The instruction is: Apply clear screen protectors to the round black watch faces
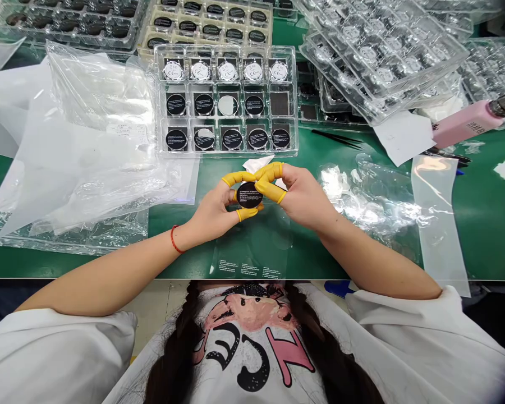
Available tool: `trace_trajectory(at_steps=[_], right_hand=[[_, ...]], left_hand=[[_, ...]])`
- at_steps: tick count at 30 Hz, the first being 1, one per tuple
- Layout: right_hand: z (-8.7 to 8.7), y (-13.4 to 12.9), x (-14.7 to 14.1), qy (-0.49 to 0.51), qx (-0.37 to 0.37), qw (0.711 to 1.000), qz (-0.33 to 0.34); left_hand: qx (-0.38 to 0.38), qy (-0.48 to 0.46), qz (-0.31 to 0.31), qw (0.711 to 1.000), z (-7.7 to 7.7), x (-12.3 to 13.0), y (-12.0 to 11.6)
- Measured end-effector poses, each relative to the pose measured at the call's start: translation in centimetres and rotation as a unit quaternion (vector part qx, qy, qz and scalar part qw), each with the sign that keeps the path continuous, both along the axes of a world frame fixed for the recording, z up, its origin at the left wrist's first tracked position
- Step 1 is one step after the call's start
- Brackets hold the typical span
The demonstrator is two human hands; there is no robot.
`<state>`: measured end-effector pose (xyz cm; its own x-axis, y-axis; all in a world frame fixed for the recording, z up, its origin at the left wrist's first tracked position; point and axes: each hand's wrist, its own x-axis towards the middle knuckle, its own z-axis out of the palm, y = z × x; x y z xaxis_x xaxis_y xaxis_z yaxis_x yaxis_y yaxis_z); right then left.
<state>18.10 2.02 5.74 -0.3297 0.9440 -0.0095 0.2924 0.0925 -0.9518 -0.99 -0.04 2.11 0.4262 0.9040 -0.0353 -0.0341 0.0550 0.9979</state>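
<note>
Between thumb and fingers of my left hand (219, 207) sits a round black watch head (249, 197) with small white print on its face. My right hand (294, 193) pinches the upper right edge of the same watch head. Yellow finger cots cover several fingertips on both hands. Just beyond them stands a clear plastic tray (156, 120) of similar watch heads; its back row shows silver CE-marked discs, the two nearer rows mostly black printed faces. At the right of the middle row, a compartment shows a bare dark square pad. A crumpled white scrap (256, 163) lies behind my fingers.
Plastic bags and white sheets (79, 140) cover the left side. Stacked clear trays (382, 56) rise at the back right. Black tweezers (336, 139), a pink bottle (467, 123), peeled films (370, 191) and a clear strip (440, 219) lie right. A printed film sheet (250, 266) lies at the front edge.
</note>
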Motion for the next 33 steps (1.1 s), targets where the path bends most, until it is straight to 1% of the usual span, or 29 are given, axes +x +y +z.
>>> trace_trajectory(at_steps=[4,13,28,30,32,33], right_hand=[[0.0,-0.1,-0.1,-0.005,0.012,1.0,-0.003],[-0.1,-0.1,-0.1,-0.005,0.015,1.0,-0.01],[-0.1,-0.4,-0.4,-0.026,0.026,0.999,-0.013],[0.0,-0.4,-0.3,-0.043,0.047,0.998,-0.01],[0.1,-0.2,0.2,-0.089,0.11,0.99,-0.011],[0.2,0.0,0.7,-0.128,0.152,0.98,-0.016]], left_hand=[[-0.002,0.002,0.001,1.0,-0.1,0.0,0.0],[-0.004,0.011,0.001,1.0,0.1,0.0,-0.1],[-0.011,-0.017,-0.003,1.0,-0.4,0.0,-0.1],[-0.012,-0.017,-0.004,1.0,-0.4,0.0,0.0],[-0.017,-0.017,-0.001,1.0,-0.4,-0.1,0.0],[-0.021,-0.018,0.001,1.0,-0.4,-0.1,0.0]])
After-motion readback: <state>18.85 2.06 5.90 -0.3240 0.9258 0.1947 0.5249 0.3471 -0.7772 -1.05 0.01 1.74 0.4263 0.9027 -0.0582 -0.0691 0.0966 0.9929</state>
